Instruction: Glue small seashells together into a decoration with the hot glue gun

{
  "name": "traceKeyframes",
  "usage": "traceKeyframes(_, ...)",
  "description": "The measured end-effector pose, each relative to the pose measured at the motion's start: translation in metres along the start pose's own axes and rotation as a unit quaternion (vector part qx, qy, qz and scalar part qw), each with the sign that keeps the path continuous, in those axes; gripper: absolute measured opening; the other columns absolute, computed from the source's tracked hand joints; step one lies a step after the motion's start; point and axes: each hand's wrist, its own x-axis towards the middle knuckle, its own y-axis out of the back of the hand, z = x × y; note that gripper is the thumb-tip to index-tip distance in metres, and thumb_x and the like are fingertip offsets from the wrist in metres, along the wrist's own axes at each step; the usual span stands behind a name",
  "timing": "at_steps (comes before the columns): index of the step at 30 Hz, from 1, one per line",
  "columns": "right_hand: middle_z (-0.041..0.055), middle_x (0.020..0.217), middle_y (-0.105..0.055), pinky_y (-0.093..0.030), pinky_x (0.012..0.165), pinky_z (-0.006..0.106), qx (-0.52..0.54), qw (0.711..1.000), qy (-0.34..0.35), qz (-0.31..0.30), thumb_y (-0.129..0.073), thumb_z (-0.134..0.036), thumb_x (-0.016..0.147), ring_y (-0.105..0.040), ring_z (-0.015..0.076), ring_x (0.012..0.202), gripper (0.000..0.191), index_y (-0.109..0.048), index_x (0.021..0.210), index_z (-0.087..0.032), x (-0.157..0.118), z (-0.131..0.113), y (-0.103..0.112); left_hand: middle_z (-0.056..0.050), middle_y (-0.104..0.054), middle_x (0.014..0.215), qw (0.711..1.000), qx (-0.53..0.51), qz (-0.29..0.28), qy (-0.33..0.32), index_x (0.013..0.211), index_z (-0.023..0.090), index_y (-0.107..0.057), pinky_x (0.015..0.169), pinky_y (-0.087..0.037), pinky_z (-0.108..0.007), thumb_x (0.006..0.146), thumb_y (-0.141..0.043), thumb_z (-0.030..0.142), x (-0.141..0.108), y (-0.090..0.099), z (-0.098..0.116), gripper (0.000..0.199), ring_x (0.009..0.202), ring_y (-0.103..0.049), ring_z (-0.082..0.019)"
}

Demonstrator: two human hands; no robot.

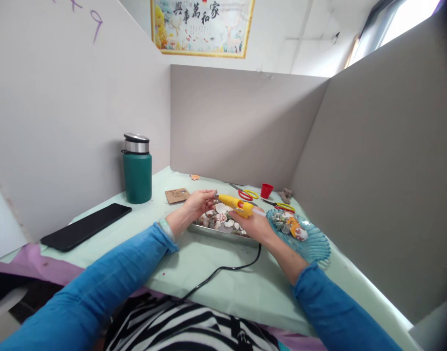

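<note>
My right hand (253,225) is wrapped round a yellow glue gun (235,202) with a clear stick at its back end. The gun's nozzle points left, close to the fingertips of my left hand (200,201). Those fingers are pinched on something small and greyish that I cannot make out. Beneath both hands lies a metal tray (223,236) holding shells and small white and brown pieces. A black cord (223,267) runs from near my right hand to the table's front edge.
A green bottle (137,176) and black phone (87,226) stand and lie left. Brown card (177,195) lies behind my left hand. Scissors (247,195), a red cup (266,190) and more scissors (281,206) are behind. A blue glass plate (316,243) holds ornaments at right.
</note>
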Motion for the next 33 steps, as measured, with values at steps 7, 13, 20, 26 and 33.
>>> traceKeyframes(7, 0.0006, 0.062, -0.063, -0.04, 0.053, 0.023, 0.002, 1.0, 0.01, 0.025, -0.055, -0.042, 0.073, -0.055, 0.0142, 0.056, 0.026, -0.064, 0.075, -0.017, 0.0001, -0.0012, 0.0012, 0.002, -0.049, 0.052, 1.0, 0.003, -0.026, 0.016, 0.076, 0.009, -0.06, 0.048, -0.04, -0.019, 0.073, -0.064, 0.013, -0.0069, -0.0064, 0.0029, 0.006, 0.041, -0.044, -0.005)
traceKeyframes(13, 0.0022, 0.066, -0.065, -0.04, 0.054, 0.024, -0.013, 1.0, 0.019, 0.015, -0.055, -0.044, 0.073, -0.056, 0.0154, 0.058, 0.028, -0.064, 0.077, -0.017, 0.0009, 0.0005, 0.0008, 0.003, -0.048, 0.051, 1.0, -0.007, -0.017, 0.015, 0.077, 0.008, -0.061, 0.047, -0.04, -0.019, 0.072, -0.066, 0.013, -0.0029, -0.0027, 0.0015, 0.008, 0.041, -0.043, -0.005)
traceKeyframes(20, 0.0023, 0.067, -0.064, -0.04, 0.053, 0.024, -0.006, 1.0, 0.006, 0.009, -0.056, -0.045, 0.072, -0.056, 0.0154, 0.057, 0.029, -0.063, 0.076, -0.017, 0.0004, 0.0003, 0.0001, 0.001, -0.051, 0.055, 1.0, -0.01, -0.014, 0.009, 0.077, 0.009, -0.059, 0.047, -0.04, -0.019, 0.074, -0.064, 0.014, -0.0004, 0.0001, 0.0, 0.008, 0.042, -0.043, -0.004)
traceKeyframes(26, 0.0, 0.063, -0.063, -0.04, 0.053, 0.023, 0.009, 0.999, 0.007, 0.033, -0.056, -0.04, 0.073, -0.055, 0.0141, 0.057, 0.024, -0.064, 0.077, -0.018, -0.0001, -0.0028, 0.0021, 0.003, -0.047, 0.051, 0.999, 0.0, -0.044, 0.018, 0.075, 0.01, -0.059, 0.048, -0.041, -0.02, 0.072, -0.064, 0.012, -0.0053, -0.0031, 0.0022, 0.007, 0.042, -0.044, -0.005)
traceKeyframes(33, 0.0015, 0.063, -0.063, -0.039, 0.052, 0.023, 0.0, 1.0, 0.016, 0.02, -0.057, -0.042, 0.073, -0.055, 0.0143, 0.056, 0.026, -0.062, 0.074, -0.017, 0.0006, 0.0003, 0.0002, 0.001, -0.052, 0.057, 1.0, -0.008, -0.027, 0.004, 0.078, 0.009, -0.061, 0.047, -0.04, -0.019, 0.071, -0.067, 0.014, -0.0013, 0.0001, 0.0006, 0.01, 0.044, -0.045, -0.005)
